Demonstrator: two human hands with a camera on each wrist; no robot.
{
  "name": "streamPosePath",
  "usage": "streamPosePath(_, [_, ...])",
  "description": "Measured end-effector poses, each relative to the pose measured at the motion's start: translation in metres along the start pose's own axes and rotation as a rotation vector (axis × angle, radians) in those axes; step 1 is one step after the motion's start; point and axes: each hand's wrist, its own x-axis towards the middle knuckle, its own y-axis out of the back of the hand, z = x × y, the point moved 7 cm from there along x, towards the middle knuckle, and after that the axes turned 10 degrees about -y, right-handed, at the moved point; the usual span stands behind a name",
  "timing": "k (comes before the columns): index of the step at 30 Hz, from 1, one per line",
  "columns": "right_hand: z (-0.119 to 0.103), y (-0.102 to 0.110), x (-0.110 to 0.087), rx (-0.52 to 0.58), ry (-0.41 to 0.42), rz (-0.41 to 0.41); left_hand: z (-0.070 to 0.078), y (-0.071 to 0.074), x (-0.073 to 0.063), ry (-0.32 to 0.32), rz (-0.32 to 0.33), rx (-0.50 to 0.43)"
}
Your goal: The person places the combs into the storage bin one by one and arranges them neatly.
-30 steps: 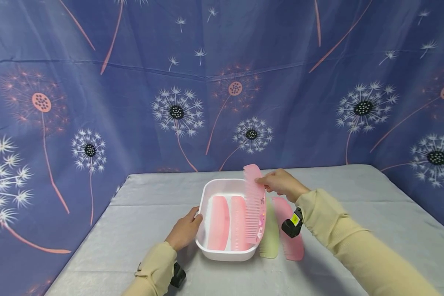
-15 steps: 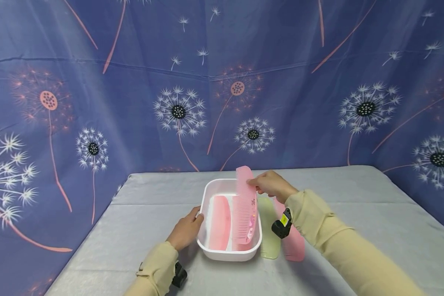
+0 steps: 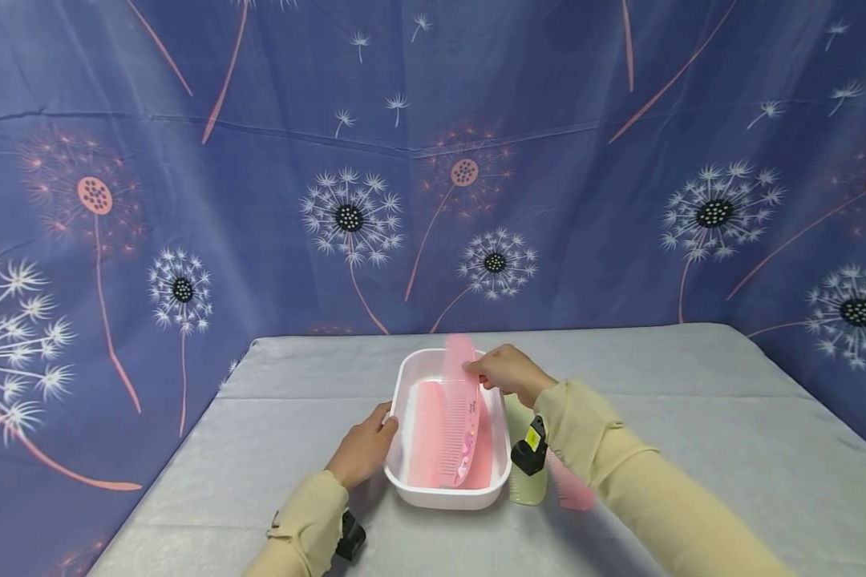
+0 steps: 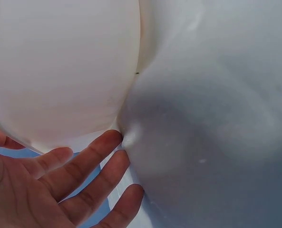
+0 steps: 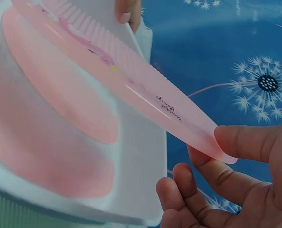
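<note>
My right hand (image 3: pixel 508 370) pinches the far end of a pink comb (image 3: pixel 460 433) with a printed pattern, thumb against fingers. The comb slants down into a white plastic tub (image 3: pixel 447 499), teeth facing left. Two more pink combs lie side by side in the tub, a left comb (image 3: pixel 424 437) and a right comb (image 3: pixel 484 453), both partly covered by the held one in the head view. At the tub's left side my left hand (image 3: pixel 363 445) holds the wall, its thumb over the rim and its fingers (image 4: pixel 86 171) spread along the outside.
Right of the tub, a green comb (image 3: pixel 528 485) and another pink comb (image 3: pixel 572 486) lie on the grey-white tablecloth (image 3: pixel 714 457), partly hidden by the right wrist and sleeve. A blue dandelion-print curtain (image 3: pixel 584 240) hangs behind the table.
My right hand has carried the pink comb leftward and lower, from over the tub's right rim to over its middle. The left hand has kept its hold on the tub.
</note>
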Motion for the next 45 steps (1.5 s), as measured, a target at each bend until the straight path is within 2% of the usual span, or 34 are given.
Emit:
streamPosePath(11, [-0.001, -0.028, 0.009, -0.065, -0.013, 0.013, -0.002, 0.001, 0.001, -0.002, 0.002, 0.009])
streamPosePath(18, [-0.003, -0.043, 0.015, -0.069, -0.003, 0.01, -0.002, 0.001, 0.001, -0.005, 0.002, 0.001])
streamPosePath(29, [0.0, -0.047, 0.031, -0.191, -0.045, 0.02, -0.001, -0.002, 0.003, -0.006, -0.009, -0.024])
streamPosePath(38, [-0.008, -0.059, 0.038, -0.246, -0.101, -0.021, -0.003, 0.0, 0.003, -0.012, 0.0, -0.02])
streamPosePath(45, [-0.01, -0.066, 0.041, -0.34, -0.08, 0.024, -0.003, -0.002, 0.003, -0.01, -0.012, -0.033])
